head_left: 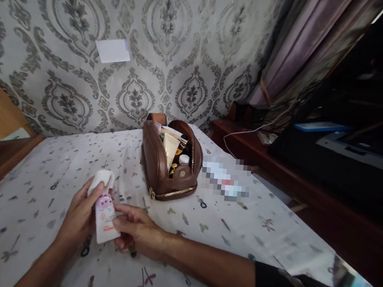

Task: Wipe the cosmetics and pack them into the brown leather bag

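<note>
On the white table covering with scattered leaf and flower prints (217, 235), its near edge cut off, stands a brown leather zip bag (173, 159), open and packed with tubes and a white-capped container, whose lower parts are hidden by its walls. The left hand (80, 209) grips the white end of a small white tube with a pink-and-purple cartoon print (106, 221), in front of the bag, while the right hand (137, 230) holds its side, some fingertips hidden. Right of the bag, a pale item (223, 178) is pixelated beyond recognition.
</note>
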`<state>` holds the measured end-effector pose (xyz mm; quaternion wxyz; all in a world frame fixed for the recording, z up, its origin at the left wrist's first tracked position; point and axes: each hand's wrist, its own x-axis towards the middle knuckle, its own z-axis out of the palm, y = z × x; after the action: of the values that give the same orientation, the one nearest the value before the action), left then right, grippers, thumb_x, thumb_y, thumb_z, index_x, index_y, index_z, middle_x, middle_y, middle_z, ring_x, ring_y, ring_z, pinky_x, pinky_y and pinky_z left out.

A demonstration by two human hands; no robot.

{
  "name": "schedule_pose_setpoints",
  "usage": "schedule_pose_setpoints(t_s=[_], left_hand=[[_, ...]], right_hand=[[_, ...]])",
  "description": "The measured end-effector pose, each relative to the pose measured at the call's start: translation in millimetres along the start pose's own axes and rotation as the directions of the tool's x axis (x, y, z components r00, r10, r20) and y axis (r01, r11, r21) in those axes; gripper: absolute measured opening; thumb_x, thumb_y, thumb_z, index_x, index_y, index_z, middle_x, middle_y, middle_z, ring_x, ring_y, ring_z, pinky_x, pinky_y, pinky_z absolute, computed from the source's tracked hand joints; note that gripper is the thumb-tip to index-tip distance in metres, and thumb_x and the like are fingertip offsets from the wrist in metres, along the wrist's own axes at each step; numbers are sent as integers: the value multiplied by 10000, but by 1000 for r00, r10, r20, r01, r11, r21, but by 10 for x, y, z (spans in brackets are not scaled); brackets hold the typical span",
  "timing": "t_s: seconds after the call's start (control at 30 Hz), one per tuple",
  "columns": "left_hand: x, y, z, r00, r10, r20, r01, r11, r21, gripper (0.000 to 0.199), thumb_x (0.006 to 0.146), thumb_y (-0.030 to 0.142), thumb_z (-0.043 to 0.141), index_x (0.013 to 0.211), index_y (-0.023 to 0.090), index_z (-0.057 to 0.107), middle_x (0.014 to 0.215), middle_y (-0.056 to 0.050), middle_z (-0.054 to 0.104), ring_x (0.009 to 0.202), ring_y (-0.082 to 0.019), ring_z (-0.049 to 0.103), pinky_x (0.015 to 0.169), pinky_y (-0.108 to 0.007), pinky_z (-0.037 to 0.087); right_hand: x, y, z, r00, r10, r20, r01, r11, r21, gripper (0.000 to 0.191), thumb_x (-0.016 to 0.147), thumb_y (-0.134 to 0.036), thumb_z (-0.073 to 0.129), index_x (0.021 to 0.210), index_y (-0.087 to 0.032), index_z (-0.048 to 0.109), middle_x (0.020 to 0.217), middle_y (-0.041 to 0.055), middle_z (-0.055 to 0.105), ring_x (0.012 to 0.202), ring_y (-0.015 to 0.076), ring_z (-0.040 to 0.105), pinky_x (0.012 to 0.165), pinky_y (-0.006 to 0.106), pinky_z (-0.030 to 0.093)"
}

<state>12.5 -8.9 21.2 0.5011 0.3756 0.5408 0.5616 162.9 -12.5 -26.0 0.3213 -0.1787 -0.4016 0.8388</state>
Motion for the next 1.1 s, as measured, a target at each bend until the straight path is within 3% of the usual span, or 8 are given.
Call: schedule_pose_setpoints(t_s=[0.13, 0.27, 0.33, 0.43, 0.7, 0.9, 1.0, 1.1], left_hand=[[-5, 2, 15, 998, 34, -51, -29, 994, 104, 515, 674, 606, 803, 929, 193, 631, 646, 35, 618, 461, -101, 503, 407, -185, 434], [-18, -3, 24, 995, 53, -90, -42, 991, 126, 505, 682, 607, 796, 944, 209, 630, 656, 45, 602, 503, -112, 539, 441, -187, 472], [-16, -10, 23, 993, 63, -103, -51, 992, 117, 501, 686, 605, 794, 962, 219, 635, 674, 46, 604, 517, -114, 551, 457, -189, 487], [-8, -27, 9, 990, 69, -121, -54, 991, 124, 501, 701, 611, 780, 989, 224, 643, 690, 42, 607, 532, -117, 561, 469, -189, 494], [-25, -67, 18, 992, 94, -80, -79, 981, 176, 527, 719, 622, 758, 1035, 217, 640, 726, 31, 641, 555, -122, 579, 487, -189, 490], [-51, -92, 36, 993, 97, -68, -82, 977, 196, 596, 718, 628, 755, 1136, 217, 647, 776, 13, 685, 638, -155, 641, 515, -193, 500], [-64, -93, 57, 994, 75, -74, -61, 983, 171, 616, 741, 636, 727, 1193, 228, 635, 872, -8, 729, 713, -179, 678, 588, -225, 546], [-96, -61, 108, 992, 85, -89, -64, 974, 218, 642, 754, 677, 679, 1191, 208, 651, 982, -46, 754, 855, -227, 705, 741, -288, 584]], right_hand=[[-6, 33, 52, 999, 38, -33, -42, 991, -131, 763, 597, -666, 843, 1140, -191, 593, 646, -89, 596, 451, 65, 482, 464, 206, 382], [-48, 50, 96, 985, 40, -168, -92, 944, -317, 957, 450, -468, 967, 1263, -238, 517, 884, -43, 674, 663, 112, 607, 600, 235, 469], [-76, 37, 108, 976, 12, -219, -103, 905, -413, 933, 469, -428, 966, 1267, -242, 520, 963, -12, 690, 821, 167, 654, 693, 273, 492], [-95, 18, 110, 973, -16, -229, -104, 858, -503, 869, 526, -440, 941, 1260, -244, 521, 975, -4, 693, 886, 203, 666, 739, 309, 495], [-61, 107, 54, 966, -145, -214, -10, 806, -592, 811, 575, -411, 915, 1280, -259, 545, 1031, 18, 681, 949, 228, 660, 772, 326, 515], [-99, 57, 100, 955, -159, -250, -50, 745, -665, 758, 644, -387, 856, 1317, -255, 533, 1061, 31, 663, 955, 244, 647, 812, 357, 512], [-143, -31, 152, 961, -128, -247, -78, 728, -681, 737, 699, -416, 814, 1348, -233, 517, 1078, 48, 659, 959, 249, 633, 830, 365, 501], [-176, -126, 217, 957, -85, -277, -128, 732, -669, 837, 694, -438, 814, 1424, -228, 463, 1171, 72, 646, 1047, 274, 612, 876, 380, 487]])
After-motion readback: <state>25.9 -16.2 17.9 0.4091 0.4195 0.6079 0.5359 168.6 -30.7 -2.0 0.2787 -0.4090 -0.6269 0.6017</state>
